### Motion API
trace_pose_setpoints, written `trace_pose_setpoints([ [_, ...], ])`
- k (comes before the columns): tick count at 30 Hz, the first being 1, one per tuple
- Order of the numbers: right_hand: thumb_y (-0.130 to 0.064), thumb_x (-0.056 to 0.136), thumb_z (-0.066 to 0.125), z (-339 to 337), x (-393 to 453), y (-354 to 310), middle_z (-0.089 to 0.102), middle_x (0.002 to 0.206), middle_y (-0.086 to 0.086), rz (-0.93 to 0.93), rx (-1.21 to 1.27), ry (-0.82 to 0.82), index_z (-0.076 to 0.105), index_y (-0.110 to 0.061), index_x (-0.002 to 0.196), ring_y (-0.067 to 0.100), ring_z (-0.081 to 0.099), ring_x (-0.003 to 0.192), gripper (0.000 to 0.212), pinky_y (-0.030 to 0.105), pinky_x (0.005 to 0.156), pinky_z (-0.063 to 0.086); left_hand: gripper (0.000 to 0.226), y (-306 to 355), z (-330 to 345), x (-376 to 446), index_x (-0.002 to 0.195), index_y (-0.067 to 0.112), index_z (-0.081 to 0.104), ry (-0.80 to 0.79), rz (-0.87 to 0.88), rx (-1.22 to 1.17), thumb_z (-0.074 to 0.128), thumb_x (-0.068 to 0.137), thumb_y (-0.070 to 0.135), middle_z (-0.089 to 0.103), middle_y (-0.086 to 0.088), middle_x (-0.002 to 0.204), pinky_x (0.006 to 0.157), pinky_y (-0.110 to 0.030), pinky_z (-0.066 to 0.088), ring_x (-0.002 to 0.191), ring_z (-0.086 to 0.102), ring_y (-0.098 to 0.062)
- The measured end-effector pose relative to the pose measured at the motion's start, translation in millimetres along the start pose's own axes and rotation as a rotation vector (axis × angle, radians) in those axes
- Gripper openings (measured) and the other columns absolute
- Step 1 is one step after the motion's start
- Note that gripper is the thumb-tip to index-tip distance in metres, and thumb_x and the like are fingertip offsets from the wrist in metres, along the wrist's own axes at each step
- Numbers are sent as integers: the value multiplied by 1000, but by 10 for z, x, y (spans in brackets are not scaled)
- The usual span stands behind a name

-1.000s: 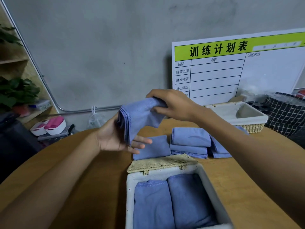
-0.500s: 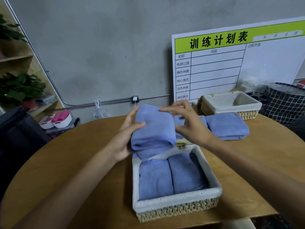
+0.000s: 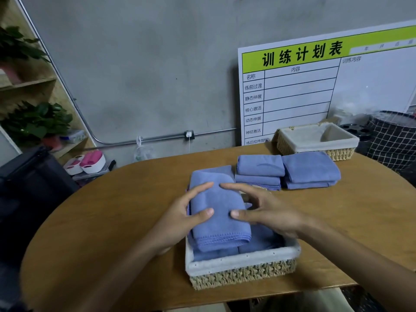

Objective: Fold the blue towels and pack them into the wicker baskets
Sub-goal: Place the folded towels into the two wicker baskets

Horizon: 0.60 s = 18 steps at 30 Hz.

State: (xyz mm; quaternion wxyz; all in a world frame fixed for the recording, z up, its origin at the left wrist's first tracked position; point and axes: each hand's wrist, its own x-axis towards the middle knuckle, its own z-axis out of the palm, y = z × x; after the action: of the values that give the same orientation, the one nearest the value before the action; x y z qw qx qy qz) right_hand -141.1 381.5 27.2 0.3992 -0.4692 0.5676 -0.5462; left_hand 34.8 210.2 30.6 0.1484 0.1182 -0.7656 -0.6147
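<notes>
Far left: wooden shelf (image 3: 29, 83) with green plants (image 3: 37, 121), a dark bag (image 3: 29, 176) below it, pink-and-white slippers (image 3: 86, 163) on the floor by the grey wall.

Round wooden table (image 3: 112, 221) fills the middle. Left hand (image 3: 180, 216) sits on the left side of a folded blue towel (image 3: 217, 212), fingers straight and slightly spread, index on top, thumb pressing the top surface; not curled round it. The towel lies on the left half of the near wicker basket (image 3: 242, 266), on top of more blue towels already packed inside; its stitched edge faces the camera. Right hand (image 3: 267, 210) is on the towel's right side, fingers extended and apart, index and thumb tips touching the cloth, other fingers over the basket's right half.

Behind the basket: another blue towel flat under the far end of the held one, then a stack of folded towels (image 3: 260, 172), then a second stack (image 3: 310, 170) just beside it, touching or nearly so.

Far right rear: second wicker basket (image 3: 317, 140) with white liner, nothing visible inside, near the towel stacks. A white and green schedule board (image 3: 315, 86) leans on the wall behind. A black checked bag (image 3: 394, 140) sits at the right edge.
</notes>
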Motion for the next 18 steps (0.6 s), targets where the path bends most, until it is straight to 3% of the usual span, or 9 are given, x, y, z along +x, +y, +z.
trace_pose_setpoints([
  [4, -17, 85, 78, 0, -39, 120, 52, 141, -16, -4, -137, 22, 54, -33, 140, -6, 53, 124, 62, 23, 93, 53, 75, -139, -75, 26, 139, 62, 40, 11, 9, 484, 80, 75, 59, 21, 19, 160, 108, -38, 47, 141, 40, -12],
  [6, -23, 85, 79, 21, -42, 184, 48, 142, -17, 17, -274, 38, 51, -33, 141, -12, 54, 116, 64, 19, 89, 52, 80, -200, -51, 14, 142, 55, 35, 52, 10, 684, 82, 78, 45, 3, 23, 162, 104, -30, 47, 140, 39, -15],
  [8, -35, 82, 79, 30, -31, 261, 46, 142, -17, 0, -439, 56, 47, -36, 142, -9, 53, 117, 68, 24, 92, 52, 78, -247, -18, 23, 147, 43, 40, 45, 60, 792, 81, 82, 36, -5, 24, 164, 108, -31, 44, 148, 26, -10],
  [10, -43, 80, 78, 30, -10, 319, 46, 143, -15, -22, -516, 54, 46, -36, 143, -7, 50, 120, 71, 23, 96, 50, 71, -263, -8, 33, 147, 36, 47, 17, 92, 831, 80, 84, 33, -3, 23, 165, 111, -36, 42, 151, 16, -6],
  [12, -36, 82, 79, 27, 11, 321, 48, 143, -14, -8, -462, 32, 48, -34, 143, -6, 53, 119, 69, 19, 95, 50, 65, -221, -29, 47, 143, 32, 54, 19, 80, 827, 81, 84, 32, 6, 20, 165, 109, -38, 45, 150, 23, -8],
  [15, -24, 84, 79, 37, 43, 309, 50, 141, -12, 39, -281, -10, 50, -27, 142, 2, 55, 124, 64, 26, 98, 52, 64, -113, -77, 66, 142, 27, 56, -4, 35, 865, 82, 83, 33, 12, 16, 163, 105, -33, 47, 142, 38, -11],
  [18, -28, 85, 78, 43, 67, 371, 49, 143, -14, 53, -339, -54, 50, -29, 142, 2, 49, 129, 63, 28, 104, 49, 67, -65, -71, 54, 147, 24, 49, -88, -19, 952, 76, 88, 36, 9, 12, 164, 108, -26, 40, 144, 33, -11],
])
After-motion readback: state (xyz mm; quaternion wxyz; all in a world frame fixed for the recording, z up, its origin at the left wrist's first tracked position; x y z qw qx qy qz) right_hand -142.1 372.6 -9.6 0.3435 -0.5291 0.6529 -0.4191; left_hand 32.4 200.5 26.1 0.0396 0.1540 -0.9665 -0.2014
